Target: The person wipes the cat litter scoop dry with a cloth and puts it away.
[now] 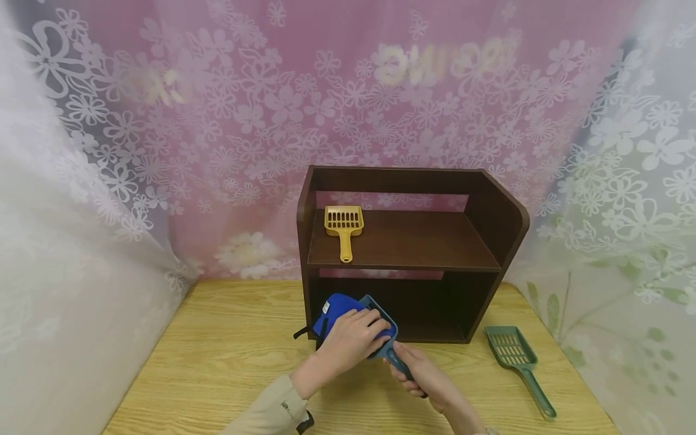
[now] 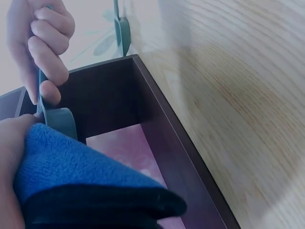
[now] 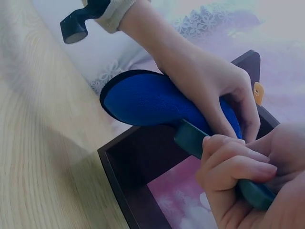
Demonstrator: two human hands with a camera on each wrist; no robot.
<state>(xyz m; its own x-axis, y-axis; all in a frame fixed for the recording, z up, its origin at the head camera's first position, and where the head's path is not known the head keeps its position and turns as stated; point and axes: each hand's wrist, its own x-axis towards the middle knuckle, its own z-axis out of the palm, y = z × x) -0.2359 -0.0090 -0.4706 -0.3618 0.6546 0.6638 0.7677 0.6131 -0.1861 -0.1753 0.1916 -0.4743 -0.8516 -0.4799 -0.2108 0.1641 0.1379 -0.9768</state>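
While the right hand [image 1: 418,371] curls its fingers round the handle of a blue-grey scoop [image 1: 387,338], the left hand [image 1: 353,338] presses a blue cloth [image 1: 337,309] onto its blade, just before the dark wooden shelf [image 1: 489,217] on the table [image 1: 228,350].

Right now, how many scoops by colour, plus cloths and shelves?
Yellow scoop: 1
Green scoop: 1
Teal scoop, held by both hands: 1
Blue cloth: 1
Brown shelf unit: 1
Total: 5
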